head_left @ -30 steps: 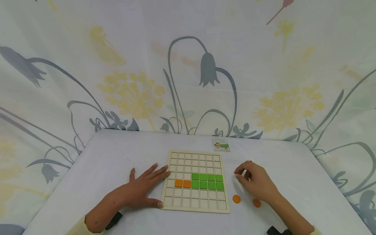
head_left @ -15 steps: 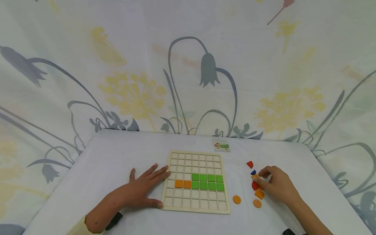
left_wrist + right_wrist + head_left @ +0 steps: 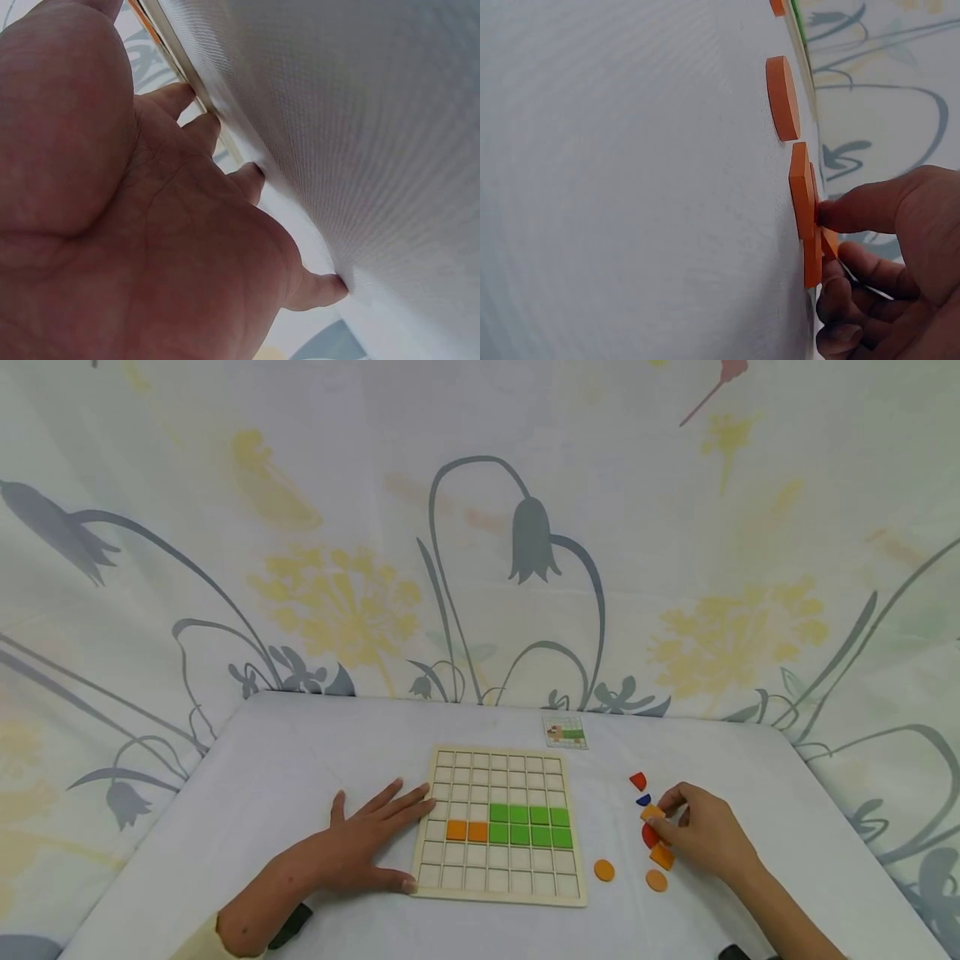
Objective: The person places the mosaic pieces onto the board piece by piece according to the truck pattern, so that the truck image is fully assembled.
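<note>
The orange tile [image 3: 652,812] sits in the cluster at the frame's right. Careless movement could scatter the red piece [image 3: 650,836] and blue piece [image 3: 643,800], which lie so close; a slack hold could drop it. The right hand [image 3: 697,827] pinches it, thumb and fingertips nearly together. At lower left, the left hand [image 3: 363,850], fingers spread, grasping nothing, touches the board [image 3: 510,898]; a sideways push might shift that.

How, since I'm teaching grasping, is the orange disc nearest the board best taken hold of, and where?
Probably by opposite sides of its rim, from above: the orange disc lies flat, apart from the board, its round rim exposed.
</note>
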`<state>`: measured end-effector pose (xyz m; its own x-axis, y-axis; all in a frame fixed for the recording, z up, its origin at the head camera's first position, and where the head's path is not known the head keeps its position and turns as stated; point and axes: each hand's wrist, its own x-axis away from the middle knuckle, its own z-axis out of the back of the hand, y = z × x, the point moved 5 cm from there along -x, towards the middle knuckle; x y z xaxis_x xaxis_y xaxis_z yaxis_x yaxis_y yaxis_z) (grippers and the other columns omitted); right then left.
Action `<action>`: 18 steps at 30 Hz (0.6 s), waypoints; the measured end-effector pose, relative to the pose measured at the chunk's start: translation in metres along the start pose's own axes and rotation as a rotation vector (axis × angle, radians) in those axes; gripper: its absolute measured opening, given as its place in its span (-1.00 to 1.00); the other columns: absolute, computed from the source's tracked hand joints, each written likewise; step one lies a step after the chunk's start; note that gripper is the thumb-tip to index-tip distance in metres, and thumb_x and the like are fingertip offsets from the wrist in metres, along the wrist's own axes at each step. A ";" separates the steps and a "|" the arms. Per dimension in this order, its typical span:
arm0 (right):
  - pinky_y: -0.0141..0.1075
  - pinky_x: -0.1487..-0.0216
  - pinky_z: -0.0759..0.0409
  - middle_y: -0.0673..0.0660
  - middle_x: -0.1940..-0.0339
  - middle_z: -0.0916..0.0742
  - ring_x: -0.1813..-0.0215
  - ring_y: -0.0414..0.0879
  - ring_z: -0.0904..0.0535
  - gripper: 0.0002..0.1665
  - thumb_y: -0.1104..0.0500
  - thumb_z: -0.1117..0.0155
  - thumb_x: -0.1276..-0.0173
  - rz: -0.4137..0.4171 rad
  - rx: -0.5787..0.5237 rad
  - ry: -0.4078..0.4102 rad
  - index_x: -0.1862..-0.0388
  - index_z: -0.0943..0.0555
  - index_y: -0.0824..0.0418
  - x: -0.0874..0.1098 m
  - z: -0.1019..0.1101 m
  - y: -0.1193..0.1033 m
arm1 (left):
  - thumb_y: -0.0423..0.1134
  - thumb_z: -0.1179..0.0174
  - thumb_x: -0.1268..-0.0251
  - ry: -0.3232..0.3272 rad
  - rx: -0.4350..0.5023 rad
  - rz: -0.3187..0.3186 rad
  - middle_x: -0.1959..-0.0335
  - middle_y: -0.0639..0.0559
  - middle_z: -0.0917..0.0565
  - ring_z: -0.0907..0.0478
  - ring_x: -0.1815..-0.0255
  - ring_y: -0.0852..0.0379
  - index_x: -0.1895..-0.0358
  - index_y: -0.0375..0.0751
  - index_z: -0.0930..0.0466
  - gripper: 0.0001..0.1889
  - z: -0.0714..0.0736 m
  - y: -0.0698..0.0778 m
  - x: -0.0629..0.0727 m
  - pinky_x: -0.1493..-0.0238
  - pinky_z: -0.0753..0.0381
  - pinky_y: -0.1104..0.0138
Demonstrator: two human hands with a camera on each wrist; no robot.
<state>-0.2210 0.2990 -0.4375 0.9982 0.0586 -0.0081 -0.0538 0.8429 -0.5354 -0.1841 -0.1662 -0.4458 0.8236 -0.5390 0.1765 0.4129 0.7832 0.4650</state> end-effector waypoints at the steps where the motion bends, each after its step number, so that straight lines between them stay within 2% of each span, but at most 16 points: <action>1: -0.33 0.48 -0.44 0.03 0.36 -0.66 0.45 -0.11 -0.47 -0.71 0.18 -0.54 -0.33 0.008 -0.005 0.003 0.13 -0.62 0.28 0.000 0.000 -0.001 | 0.42 -0.40 -0.17 -0.001 -0.002 0.003 -0.77 0.27 0.01 0.25 -0.80 -0.08 -0.73 0.33 -0.07 0.08 -0.001 0.000 0.000 -0.33 0.42 -0.68; 8: -0.36 0.53 -0.47 0.01 0.41 -0.65 0.50 -0.15 -0.46 -0.84 0.33 -0.47 -0.34 0.086 -0.051 0.044 0.18 -0.64 0.22 0.001 -0.003 -0.027 | 0.43 -0.39 -0.17 0.003 -0.010 0.002 -0.77 0.28 0.01 0.24 -0.80 -0.08 -0.73 0.34 -0.07 0.08 -0.002 -0.002 0.000 -0.32 0.40 -0.69; 13: -0.35 0.49 -0.43 0.00 0.40 -0.64 0.46 -0.14 -0.43 -0.82 0.37 -0.47 -0.35 0.143 -0.089 0.054 0.17 -0.65 0.18 0.000 -0.014 -0.062 | 0.43 -0.38 -0.17 0.001 -0.001 -0.001 -0.77 0.29 0.03 0.26 -0.80 -0.07 -0.73 0.34 -0.06 0.08 -0.001 -0.002 0.000 -0.33 0.41 -0.69; 18: -0.35 0.47 -0.44 -0.03 0.47 -0.61 0.50 -0.17 -0.43 -0.79 0.39 -0.47 -0.34 0.238 -0.162 0.016 0.20 -0.66 0.13 -0.004 -0.034 -0.099 | 0.43 -0.38 -0.18 -0.001 -0.001 -0.006 -0.77 0.30 0.03 0.26 -0.80 -0.07 -0.73 0.35 -0.06 0.08 -0.002 -0.002 0.000 -0.33 0.41 -0.69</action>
<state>-0.2191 0.1969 -0.4129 0.9583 0.2353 -0.1623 -0.2835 0.7101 -0.6444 -0.1843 -0.1670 -0.4480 0.8207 -0.5438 0.1751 0.4178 0.7804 0.4652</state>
